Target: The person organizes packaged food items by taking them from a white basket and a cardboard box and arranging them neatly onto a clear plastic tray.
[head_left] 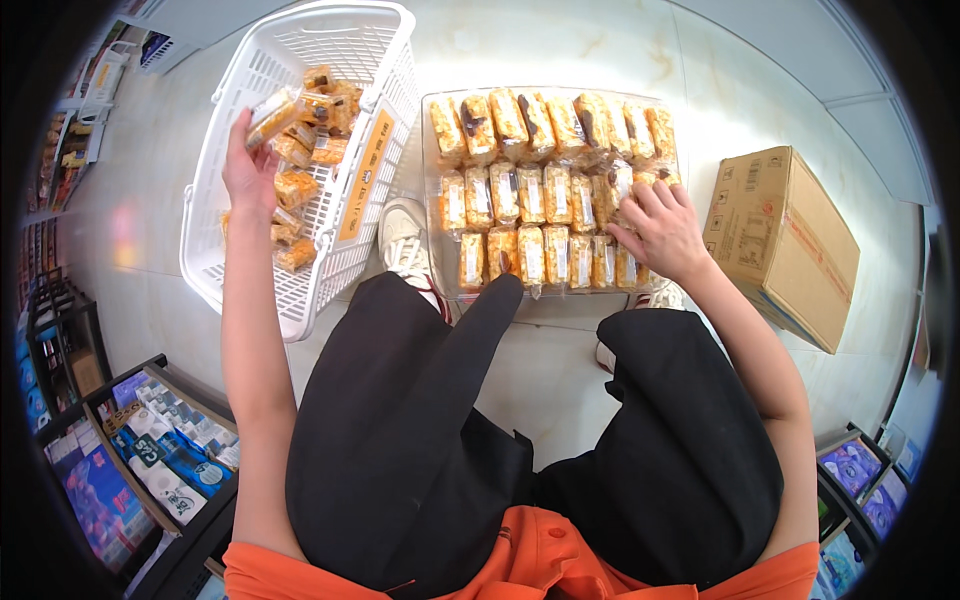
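Observation:
A clear-wrapped, golden-brown snack bar (272, 112) is gripped in my left hand (250, 165), raised over the white plastic basket (400, 60). More wrapped bars (296, 188) lie loosely inside that basket. To its right, a clear shallow tray (434, 215) holds three rows of similar bars standing side by side, some with dark pieces. My right hand (665, 228) reaches onto the right end of the middle row. Its fingers curl around a wrapped bar (617, 186) there and partly cover the bars beside it.
A closed cardboard box (785, 240) stands on the tiled floor right of the tray. My shoes (404, 235) are close to the tray's near edge. Shelves of packaged goods (165, 450) stand at the lower left, with more shelves (855, 480) at the lower right.

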A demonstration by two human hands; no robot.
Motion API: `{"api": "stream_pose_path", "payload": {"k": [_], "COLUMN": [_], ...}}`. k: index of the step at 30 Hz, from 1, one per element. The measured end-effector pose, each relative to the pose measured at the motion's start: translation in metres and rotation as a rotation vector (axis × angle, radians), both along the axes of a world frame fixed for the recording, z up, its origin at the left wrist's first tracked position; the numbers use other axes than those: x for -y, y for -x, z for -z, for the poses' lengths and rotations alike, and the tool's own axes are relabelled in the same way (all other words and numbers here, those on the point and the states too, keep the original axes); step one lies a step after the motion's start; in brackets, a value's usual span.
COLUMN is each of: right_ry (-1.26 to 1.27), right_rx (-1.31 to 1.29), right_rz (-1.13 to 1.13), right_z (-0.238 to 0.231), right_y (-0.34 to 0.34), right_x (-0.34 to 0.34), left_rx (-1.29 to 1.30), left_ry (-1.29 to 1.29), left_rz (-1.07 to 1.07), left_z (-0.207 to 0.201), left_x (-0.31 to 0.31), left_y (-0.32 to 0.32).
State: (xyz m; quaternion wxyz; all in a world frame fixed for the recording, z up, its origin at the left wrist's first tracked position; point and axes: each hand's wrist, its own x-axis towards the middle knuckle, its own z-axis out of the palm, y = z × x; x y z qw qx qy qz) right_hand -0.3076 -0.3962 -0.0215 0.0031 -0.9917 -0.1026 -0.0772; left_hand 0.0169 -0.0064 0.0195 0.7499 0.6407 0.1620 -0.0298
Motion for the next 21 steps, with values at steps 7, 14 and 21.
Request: {"api": "stream_pose_path", "payload": {"k": [7, 14, 21], "right_ry": [-0.402, -0.811, -1.675], "right_rx": [0.210, 0.136, -0.462], "right_rz": [0.136, -0.054, 0.289], "right_z": [-0.058, -0.105, -0.112], "right_y": [-0.018, -0.041, -0.035], "right_x": [-0.029, -0.077, -0.067], "left_rx": [0.297, 0.051, 0.047], "left_ry": [-0.348, -0.293, -0.297], "left_rz": [0.777, 1.258, 1.438], "left_z": [-0.075, -0.069, -0.075], "left_x": [0.098, 0.156, 0.143], "left_y": [0.074, 0.142, 0.139]}}
